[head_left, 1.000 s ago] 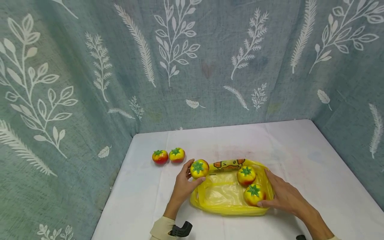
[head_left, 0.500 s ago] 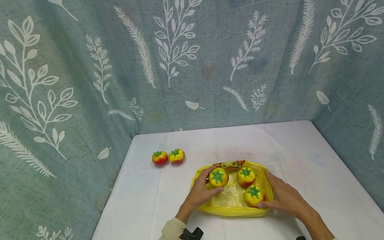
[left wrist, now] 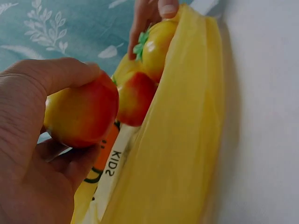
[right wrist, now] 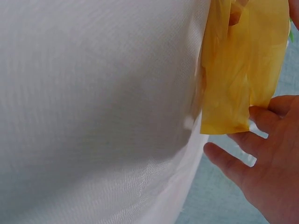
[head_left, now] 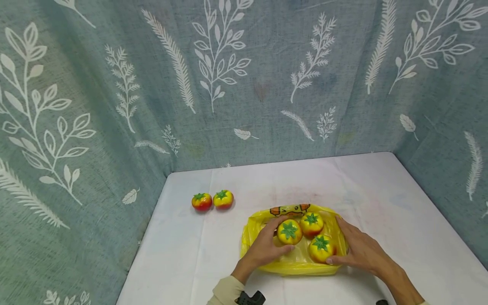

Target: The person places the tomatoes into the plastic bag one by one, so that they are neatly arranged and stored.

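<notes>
My right hand (right wrist: 278, 168) touches the yellow plastic bag (right wrist: 233, 79) with spread fingers; the bag meets the white-covered counter (right wrist: 93, 84), teal cloth (right wrist: 217, 198) lying beyond.

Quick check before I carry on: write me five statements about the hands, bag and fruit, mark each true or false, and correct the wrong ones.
1. The right hand touches the right end of the yellow bag. True.
2. The left hand holds nothing. False: it grips a green-topped fruit.
3. Mirrored lettering reading KIDS shows in the left wrist view. True.
4. No fruit lies outside the bag. False: a redder fruit and a yellower fruit lie on the white cloth.
5. Two fruits, one farther and one nearer, sit toward the bag's right end. True.
</notes>
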`<state>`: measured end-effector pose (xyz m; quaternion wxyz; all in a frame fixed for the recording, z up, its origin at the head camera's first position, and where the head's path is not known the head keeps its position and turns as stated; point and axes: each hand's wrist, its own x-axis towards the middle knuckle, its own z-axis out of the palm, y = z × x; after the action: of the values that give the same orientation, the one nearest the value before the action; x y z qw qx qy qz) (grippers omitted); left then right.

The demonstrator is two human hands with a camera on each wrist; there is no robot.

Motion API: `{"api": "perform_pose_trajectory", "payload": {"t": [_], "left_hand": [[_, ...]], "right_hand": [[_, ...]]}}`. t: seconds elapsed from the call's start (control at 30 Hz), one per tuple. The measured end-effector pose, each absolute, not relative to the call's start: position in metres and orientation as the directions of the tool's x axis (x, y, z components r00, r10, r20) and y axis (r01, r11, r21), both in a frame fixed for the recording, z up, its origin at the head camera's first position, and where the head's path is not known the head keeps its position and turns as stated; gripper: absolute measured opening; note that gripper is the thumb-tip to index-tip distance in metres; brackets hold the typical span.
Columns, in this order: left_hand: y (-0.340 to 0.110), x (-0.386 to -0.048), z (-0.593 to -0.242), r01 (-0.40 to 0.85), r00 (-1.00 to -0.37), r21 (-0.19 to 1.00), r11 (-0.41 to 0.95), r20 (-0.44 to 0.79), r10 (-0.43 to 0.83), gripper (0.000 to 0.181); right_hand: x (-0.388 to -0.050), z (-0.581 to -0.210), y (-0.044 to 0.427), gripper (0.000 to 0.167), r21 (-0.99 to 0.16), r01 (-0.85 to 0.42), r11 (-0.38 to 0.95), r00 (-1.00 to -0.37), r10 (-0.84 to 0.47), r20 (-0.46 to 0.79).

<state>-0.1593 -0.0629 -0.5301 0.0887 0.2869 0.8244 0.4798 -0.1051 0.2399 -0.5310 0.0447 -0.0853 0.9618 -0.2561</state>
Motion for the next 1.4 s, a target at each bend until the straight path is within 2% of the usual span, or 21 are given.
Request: {"api": "perform_pose_trajectory", "payload": {"t": [0.2, 0.73, 1.4], "left_hand": [[-0.058, -0.156, -0.531, 0.365, -0.800, 0.835, 0.411, 0.055, 0.598, 0.080], [-0.053, -0.152, -0.539, 0.392, -0.730, 0.843, 0.369, 0.041, 0.682, 0.076], [-0.055, -0.151, -0.543, 0.354, -0.737, 0.817, 0.454, -0.055, 0.674, 0.077]], "right_hand": [[-0.105, -0.531, 0.239, 0.134, -0.500, -0.134, 0.856, -0.981, -0.185, -0.055], [-0.105, -0.532, 0.241, 0.132, -0.514, -0.152, 0.844, -0.981, -0.192, -0.026], [-0.104, -0.531, 0.242, 0.132, -0.509, -0.156, 0.846, -0.980, -0.197, -0.029]]}}
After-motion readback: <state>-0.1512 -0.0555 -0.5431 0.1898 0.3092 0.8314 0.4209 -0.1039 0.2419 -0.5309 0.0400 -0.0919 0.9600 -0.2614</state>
